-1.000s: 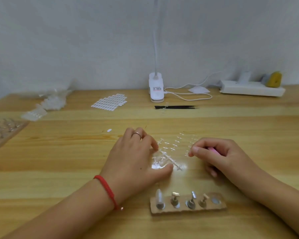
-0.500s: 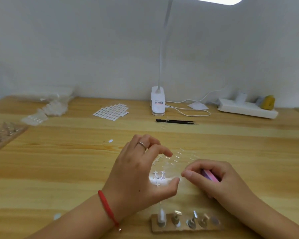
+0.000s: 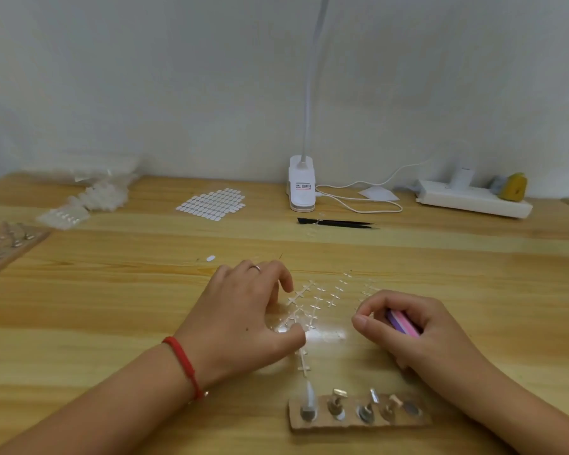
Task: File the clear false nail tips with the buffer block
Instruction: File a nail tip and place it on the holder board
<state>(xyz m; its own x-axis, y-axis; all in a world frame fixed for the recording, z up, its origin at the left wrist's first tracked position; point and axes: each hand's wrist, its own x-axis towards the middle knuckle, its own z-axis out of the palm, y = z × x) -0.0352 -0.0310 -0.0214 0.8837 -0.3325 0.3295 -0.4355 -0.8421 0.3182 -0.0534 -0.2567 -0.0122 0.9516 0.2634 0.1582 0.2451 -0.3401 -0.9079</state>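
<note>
Landmark: the sheet of clear nail tips [image 3: 322, 300], flat on the wooden table [image 3: 112, 307].

Nearest, just this side of the sheet: a cardboard strip [image 3: 358, 423] with five small stands. The leftmost stand [image 3: 307, 400] seems to carry one long clear tip; the others look bare.

Left of the sheet and over its near-left corner: left hand [image 3: 243, 320], red bracelet [image 3: 181, 362] at the wrist, ring [image 3: 255, 268] on one finger. Fingers arched and curled, thumb tip down on the sheet and index curled above it. It looks like a pinch on the tips there.

Right of the sheet: right hand [image 3: 421, 330], fingers curled round the pink-and-purple buffer block [image 3: 403, 320]. Thumb and index tips meet at the sheet's right edge. Whether they hold a tip is too small to tell. The block is tucked in the hand and is not touching any tip.

Progress, as I judge it: early. Most tips sit in their rows on the sheet and no filing contact shows. A tip has yet to be freed or steadied, then rubbed with the block, and nearly the whole sheet is left.

Beyond the sheet: black tweezers [image 3: 339, 222], then a clip lamp [image 3: 302, 185] by the wall. Beyond and left: a sheet of white tabs [image 3: 212, 203], then bags [image 3: 96, 195] of clear pieces. Beyond and right: a white power strip [image 3: 473, 200].
</note>
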